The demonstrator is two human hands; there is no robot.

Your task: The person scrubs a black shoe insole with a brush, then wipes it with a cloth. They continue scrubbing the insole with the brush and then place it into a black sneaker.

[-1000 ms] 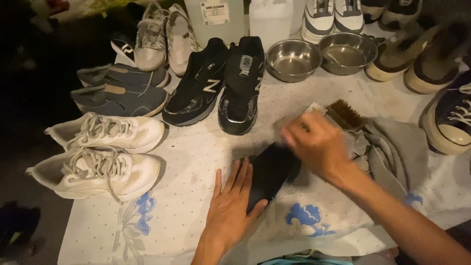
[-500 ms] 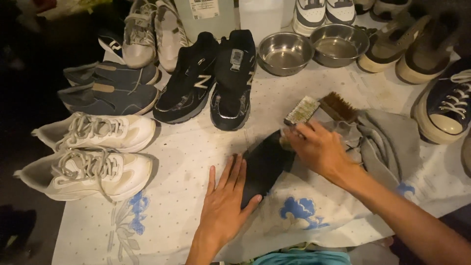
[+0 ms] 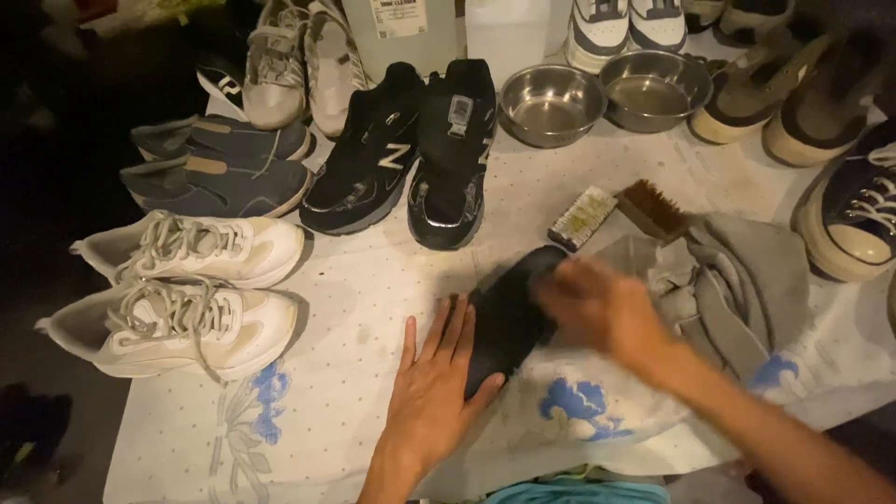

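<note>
Black insole [image 3: 509,313] under both hands, brushes [image 3: 581,217] and sneakers [image 3: 397,159] just beyond.

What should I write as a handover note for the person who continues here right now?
Left hand: flat on the table cloth, its fingers steady the black insole.
Right hand: on the insole's upper end, blurred; I cannot tell whether its grip holds anything.
Two brushes lie just beyond, beside the grey cloth. Two steel bowls stand behind the black sneakers.
Done: insole out, on the table.
Left: cannot judge how clean it is.
</note>
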